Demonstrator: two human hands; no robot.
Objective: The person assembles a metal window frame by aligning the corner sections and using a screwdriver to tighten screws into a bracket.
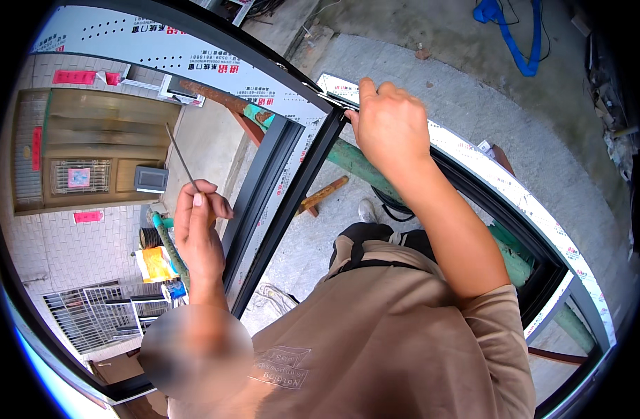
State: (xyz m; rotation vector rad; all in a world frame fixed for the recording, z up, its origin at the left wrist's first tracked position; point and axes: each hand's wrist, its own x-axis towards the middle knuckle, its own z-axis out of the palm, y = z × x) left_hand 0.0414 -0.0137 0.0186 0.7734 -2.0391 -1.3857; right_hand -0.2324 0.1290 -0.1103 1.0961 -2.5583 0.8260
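A dark window frame [244, 204], partly wrapped in white printed protective film, surrounds me. My left hand [201, 230] is closed in a pinch on a thin metal rod [181, 158] that slants up and away to the left. That rod's lower end is hidden in the fingers. My right hand [391, 122] is bent over the film-covered top bar [466, 150], close to where it meets an upright bar. Its fingers curl over a flat, white-faced strip [339, 89] at this joint. How firmly they grip there is partly hidden.
Green pipes [362, 164] of a support run under the frame. A rusty bar [219, 94] lies beneath its upper left part. Beyond are a brown door [110, 150], a barred window [97, 314] and a blue strap [528, 42] on the concrete floor.
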